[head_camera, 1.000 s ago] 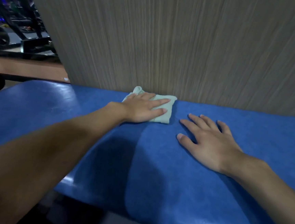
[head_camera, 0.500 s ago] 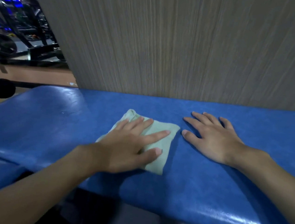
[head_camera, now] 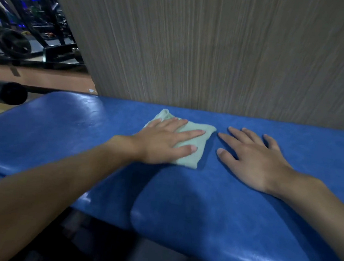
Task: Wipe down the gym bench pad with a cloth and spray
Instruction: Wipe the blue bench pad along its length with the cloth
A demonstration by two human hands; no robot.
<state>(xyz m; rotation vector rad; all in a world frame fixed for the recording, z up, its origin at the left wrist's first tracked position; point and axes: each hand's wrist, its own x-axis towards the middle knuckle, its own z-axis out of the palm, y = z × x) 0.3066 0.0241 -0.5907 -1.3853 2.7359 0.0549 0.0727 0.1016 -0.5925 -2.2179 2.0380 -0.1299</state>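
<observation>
Two bare hands rest on a blue bench pad (head_camera: 213,198), seen from a head camera looking down. Left hand (head_camera: 166,142) lies flat, fingers spread wide, pressing a folded pale green cloth (head_camera: 196,151) onto the pad near its far edge. Right hand (head_camera: 254,158) lies flat and empty just beside the cloth, bracing. No spray bottle is visible. For a good wipe, keep the palm's pressure even and overlap strokes across the seam (head_camera: 140,192) between cushions. Pad looks glossy and smooth. Behind it stands a grey striped wall (head_camera: 215,51); gym equipment (head_camera: 19,38) shows dimly far left.
</observation>
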